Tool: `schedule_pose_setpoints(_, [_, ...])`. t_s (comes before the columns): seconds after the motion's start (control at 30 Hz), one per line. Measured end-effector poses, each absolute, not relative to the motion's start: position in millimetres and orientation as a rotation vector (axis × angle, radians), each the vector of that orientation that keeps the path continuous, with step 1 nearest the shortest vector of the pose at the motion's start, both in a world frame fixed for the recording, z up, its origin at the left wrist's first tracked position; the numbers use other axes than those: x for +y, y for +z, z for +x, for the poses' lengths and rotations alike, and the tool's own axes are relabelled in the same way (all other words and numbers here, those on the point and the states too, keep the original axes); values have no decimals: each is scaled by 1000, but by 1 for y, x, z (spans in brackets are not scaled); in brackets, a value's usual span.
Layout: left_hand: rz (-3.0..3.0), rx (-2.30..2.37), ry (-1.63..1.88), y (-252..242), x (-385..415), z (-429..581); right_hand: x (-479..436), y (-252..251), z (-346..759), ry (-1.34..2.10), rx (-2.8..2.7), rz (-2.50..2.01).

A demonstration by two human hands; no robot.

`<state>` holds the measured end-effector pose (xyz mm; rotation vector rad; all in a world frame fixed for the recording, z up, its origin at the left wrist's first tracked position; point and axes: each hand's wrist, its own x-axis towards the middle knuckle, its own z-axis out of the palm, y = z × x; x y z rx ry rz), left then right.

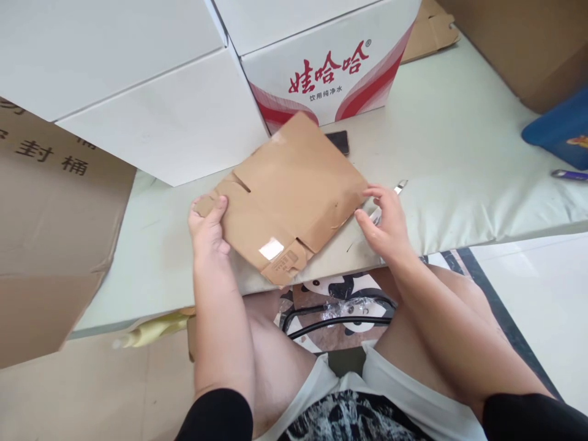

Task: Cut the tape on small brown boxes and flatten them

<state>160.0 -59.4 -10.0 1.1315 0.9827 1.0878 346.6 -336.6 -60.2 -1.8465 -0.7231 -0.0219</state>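
Observation:
My left hand grips the left end of a flattened cardboard box, its thumb lying on top. The box is brown and tilted, with a slot, small flaps and a white label near its lower edge. My right hand is at the box's right corner, thumb and fingers apart; whether the fingertips touch the cardboard I cannot tell. Behind that hand shows a thin tool with a silvery tip, perhaps a cutter, mostly hidden by the fingers. A dark phone lies partly covered beyond the box.
White cartons, one with red lettering, stand at the back. A large brown carton is on the left. At the right are a blue container and a purple pen-like item. A pale cloth covers the table.

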Motion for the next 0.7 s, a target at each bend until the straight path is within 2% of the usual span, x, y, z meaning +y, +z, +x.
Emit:
schedule_pose_setpoints(0.1, [1189,917,962,4,-60,146,-342,-52,352,106,-525,-1676])
schedule_pose_setpoints(0.23, [1298,973,636,9,-64,141,-355,-41,352,797,-432,-1427])
schedule_pose_setpoints(0.3, [1371,966,602,8,-68,145,-360,-36,348,1057,-455,-1369])
schedule_pose_setpoints(0.43, [1529,896,698,11,-70,150,-370,-23,345,1337,-718,-1347])
schedule_pose_setpoints(0.53, [1571,855,784,15,-69,149,-391,-10,348,1338,-862,-1421])
schedule_pose_setpoints(0.7, [1513,1026,845,17,-67,146,-486,-4,348,813,-445,-1671])
